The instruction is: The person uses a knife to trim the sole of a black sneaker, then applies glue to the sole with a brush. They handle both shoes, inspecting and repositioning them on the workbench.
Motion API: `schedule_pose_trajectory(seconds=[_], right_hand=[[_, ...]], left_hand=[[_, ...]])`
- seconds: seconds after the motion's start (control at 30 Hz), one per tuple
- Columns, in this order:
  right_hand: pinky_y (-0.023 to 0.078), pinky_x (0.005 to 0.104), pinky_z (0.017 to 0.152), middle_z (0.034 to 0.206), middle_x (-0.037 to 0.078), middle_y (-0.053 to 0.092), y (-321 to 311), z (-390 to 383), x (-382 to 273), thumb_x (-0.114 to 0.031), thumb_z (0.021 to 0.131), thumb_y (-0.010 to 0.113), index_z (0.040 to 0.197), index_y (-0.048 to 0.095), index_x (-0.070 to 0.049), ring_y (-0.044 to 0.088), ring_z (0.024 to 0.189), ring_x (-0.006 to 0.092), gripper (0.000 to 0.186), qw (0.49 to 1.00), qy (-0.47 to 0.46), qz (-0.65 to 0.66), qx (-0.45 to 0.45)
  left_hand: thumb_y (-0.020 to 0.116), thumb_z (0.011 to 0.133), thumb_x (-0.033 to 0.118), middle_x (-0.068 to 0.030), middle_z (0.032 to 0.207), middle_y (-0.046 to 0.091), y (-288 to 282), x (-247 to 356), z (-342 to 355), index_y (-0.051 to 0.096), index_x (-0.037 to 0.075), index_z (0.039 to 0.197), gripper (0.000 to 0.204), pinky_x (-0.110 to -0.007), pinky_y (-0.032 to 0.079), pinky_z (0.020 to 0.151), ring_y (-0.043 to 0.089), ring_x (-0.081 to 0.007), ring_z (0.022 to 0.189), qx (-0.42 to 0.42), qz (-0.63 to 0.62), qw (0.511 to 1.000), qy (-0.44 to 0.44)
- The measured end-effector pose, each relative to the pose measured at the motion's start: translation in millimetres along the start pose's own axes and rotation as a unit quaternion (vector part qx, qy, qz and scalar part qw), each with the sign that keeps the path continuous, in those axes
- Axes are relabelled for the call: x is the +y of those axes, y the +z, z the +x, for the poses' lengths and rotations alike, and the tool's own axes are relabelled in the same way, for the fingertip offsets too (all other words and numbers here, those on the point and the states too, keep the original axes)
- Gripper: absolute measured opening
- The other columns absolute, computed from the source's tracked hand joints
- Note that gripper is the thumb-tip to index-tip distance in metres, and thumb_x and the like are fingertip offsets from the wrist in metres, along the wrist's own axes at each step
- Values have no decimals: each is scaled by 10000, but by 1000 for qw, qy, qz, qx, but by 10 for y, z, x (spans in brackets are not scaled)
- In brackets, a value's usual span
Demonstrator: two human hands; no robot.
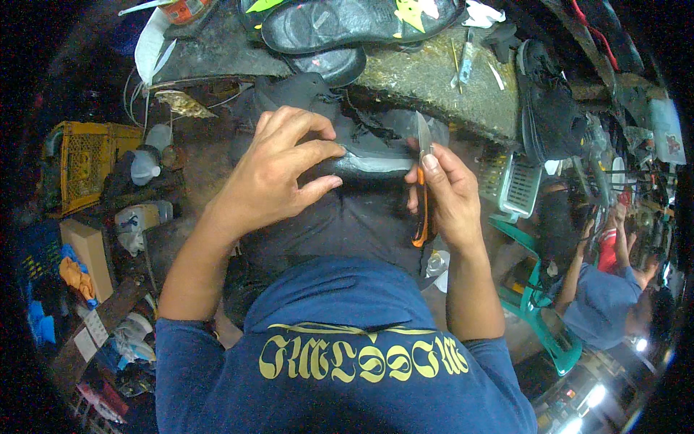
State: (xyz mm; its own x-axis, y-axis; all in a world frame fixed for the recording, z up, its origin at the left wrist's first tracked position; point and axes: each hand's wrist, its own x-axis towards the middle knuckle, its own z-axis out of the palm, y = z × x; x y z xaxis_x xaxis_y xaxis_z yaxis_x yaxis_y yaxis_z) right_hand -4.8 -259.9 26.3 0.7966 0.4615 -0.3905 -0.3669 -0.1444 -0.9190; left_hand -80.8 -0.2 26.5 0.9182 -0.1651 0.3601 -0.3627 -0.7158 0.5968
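A black shoe with a pale grey band along its side lies across my lap. My left hand grips its left part, fingertips on the upper edge of the band and thumb near the lower side. My right hand holds a knife with an orange and black handle, blade pointing up, beside the shoe's right end. Dark, ragged-edged material sits just beyond the shoe, partly behind my left hand.
The worn bench ahead holds black soles, a dark shoe and a small tool. A yellow crate and cardboard box stand left; a pale basket and green chair right. Co-workers sit at far right.
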Motion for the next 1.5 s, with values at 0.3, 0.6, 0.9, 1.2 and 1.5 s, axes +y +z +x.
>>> schedule_pose_trajectory(seconds=[0.3,0.6,0.9,1.2,1.5], right_hand=[[497,233,564,849,27,637,-23,4,41,-281,1040,530,1333,559,-3,590,598,95,405,1000,-7,11,0],[498,239,558,862,41,639,-24,-34,48,-267,1042,530,1340,557,-17,593,603,102,390,1000,-15,-10,3],[484,244,521,855,94,667,-75,-195,124,-202,1014,588,1160,484,-56,587,570,116,231,1000,-12,16,7],[490,246,562,867,96,677,78,-163,210,-193,993,616,1124,480,-56,595,633,100,234,1000,15,8,-13],[472,251,495,832,38,605,55,-218,398,-174,899,742,1244,436,-78,566,590,104,470,994,-27,34,97]], left_hand=[[839,715,186,-49,942,654,-188,149,-115,623,73,681,246,-399,435,861,609,-268,974,-67,-186,976,90],[753,822,140,-80,815,650,-153,200,-48,697,44,883,127,-387,445,749,597,-276,774,30,-15,999,15],[897,583,408,-151,1473,454,-160,-123,208,522,162,1430,958,-490,306,1152,390,-363,1396,-65,138,986,-64],[903,539,442,-174,1516,388,-17,-69,165,523,192,1426,998,-565,265,1161,363,-399,1401,-73,195,975,-77],[925,501,389,-217,1413,440,-77,29,173,469,210,1454,1071,-565,297,1135,411,-401,1335,-79,189,974,-91]])
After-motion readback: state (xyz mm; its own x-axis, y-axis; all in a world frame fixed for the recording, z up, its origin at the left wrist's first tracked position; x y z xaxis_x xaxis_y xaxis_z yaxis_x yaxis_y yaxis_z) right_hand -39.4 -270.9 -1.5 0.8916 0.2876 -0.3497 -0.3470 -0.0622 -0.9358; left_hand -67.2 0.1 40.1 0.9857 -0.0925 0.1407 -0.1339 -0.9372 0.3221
